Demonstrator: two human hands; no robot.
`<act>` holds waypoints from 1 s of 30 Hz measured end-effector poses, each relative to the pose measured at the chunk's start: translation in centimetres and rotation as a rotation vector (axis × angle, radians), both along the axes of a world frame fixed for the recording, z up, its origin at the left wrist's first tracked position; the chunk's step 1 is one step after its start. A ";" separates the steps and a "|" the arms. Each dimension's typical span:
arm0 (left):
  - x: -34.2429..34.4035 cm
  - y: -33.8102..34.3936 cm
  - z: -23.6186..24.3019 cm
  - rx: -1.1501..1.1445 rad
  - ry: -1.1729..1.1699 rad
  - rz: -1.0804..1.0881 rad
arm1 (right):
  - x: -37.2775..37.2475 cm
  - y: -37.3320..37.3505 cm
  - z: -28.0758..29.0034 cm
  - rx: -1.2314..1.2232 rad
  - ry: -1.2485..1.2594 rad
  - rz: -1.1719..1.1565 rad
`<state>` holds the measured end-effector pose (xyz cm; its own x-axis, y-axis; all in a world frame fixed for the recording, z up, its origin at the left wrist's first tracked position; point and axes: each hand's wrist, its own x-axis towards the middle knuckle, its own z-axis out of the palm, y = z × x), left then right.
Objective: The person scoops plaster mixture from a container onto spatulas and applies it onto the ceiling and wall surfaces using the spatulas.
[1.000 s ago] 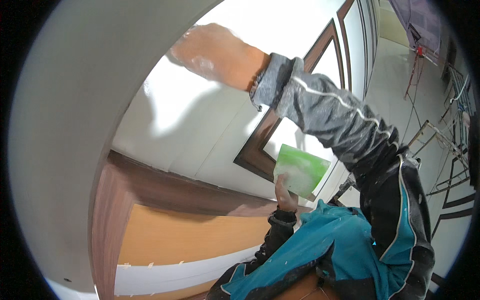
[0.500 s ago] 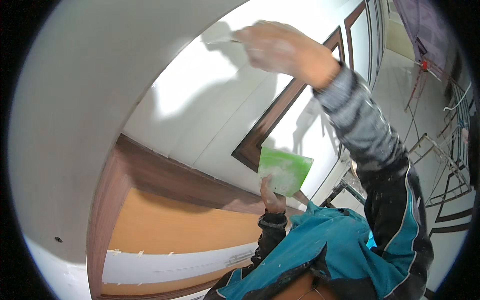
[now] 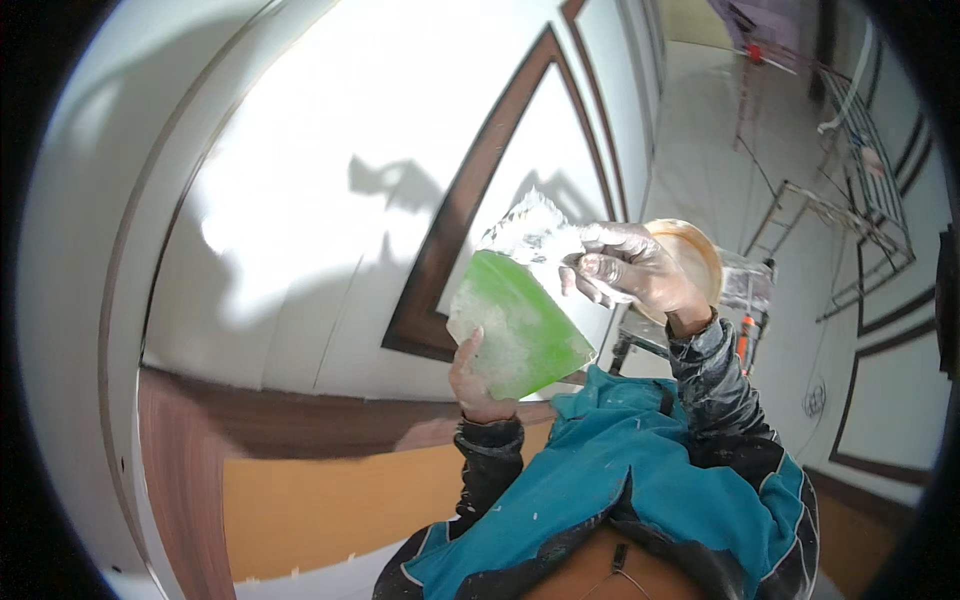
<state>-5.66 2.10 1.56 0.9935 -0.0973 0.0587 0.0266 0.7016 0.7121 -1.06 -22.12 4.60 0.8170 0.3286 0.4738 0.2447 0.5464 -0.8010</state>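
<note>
My left hand [image 3: 478, 378] is closed on the lower left edge of a square green plate [image 3: 530, 335] smeared with white putty. In my right hand [image 3: 645, 268], pinched between thumb and fingers, is a flat putty scraper [image 3: 530, 232] coated in white paste. The scraper is at the plate's upper edge; I cannot tell whether they touch. Part of its blade and its grip are hidden by paste and by my fingers. White dust covers both hands.
A round cream-rimmed tub [image 3: 700, 250] stands beyond my right hand, on or by a stand. White wall panels with brown frame moulding [image 3: 430, 300] lie ahead. Brown wood trim [image 3: 310, 415] runs on the left. Metal scaffolding [image 3: 870, 170] stands at far right.
My right hand has come down from the white wall surface to the green plate, bringing the scraper. The plate has shifted slightly left and tilted. The head view has turned to the right.
</note>
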 end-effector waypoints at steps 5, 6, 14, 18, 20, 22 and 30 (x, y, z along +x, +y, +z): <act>3.2 -1.6 1.5 0.123 0.189 -0.195 | -3.2 -3.2 0.2 -0.275 -0.185 -0.375; 3.3 -2.5 2.4 0.075 0.181 -0.275 | -3.7 -3.9 0.0 -0.319 -0.270 -0.451; 6.6 -5.1 2.8 0.255 0.237 -0.514 | -6.1 -8.7 -3.5 -0.568 -0.282 -0.501; 7.4 -5.1 2.0 0.239 0.198 -0.598 | -7.2 -10.3 -3.8 -0.661 -0.216 -0.543; 7.8 -5.5 2.0 0.345 0.209 -0.548 | -7.8 -11.2 -4.8 -0.771 -0.197 -0.617; 7.3 -5.5 2.1 0.314 0.054 -0.511 | -9.0 -11.8 -7.1 -1.005 -0.072 -0.710; 14.6 -6.8 -2.2 0.224 0.271 -0.215 | -11.5 -13.6 -4.1 -0.773 0.552 -1.127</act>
<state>8.93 -4.69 -0.62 0.9257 -0.2852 -0.2484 0.3632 0.4878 0.7938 -12.61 -35.76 0.47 0.8222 -0.5684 0.0312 -0.1849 -0.3184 -0.9297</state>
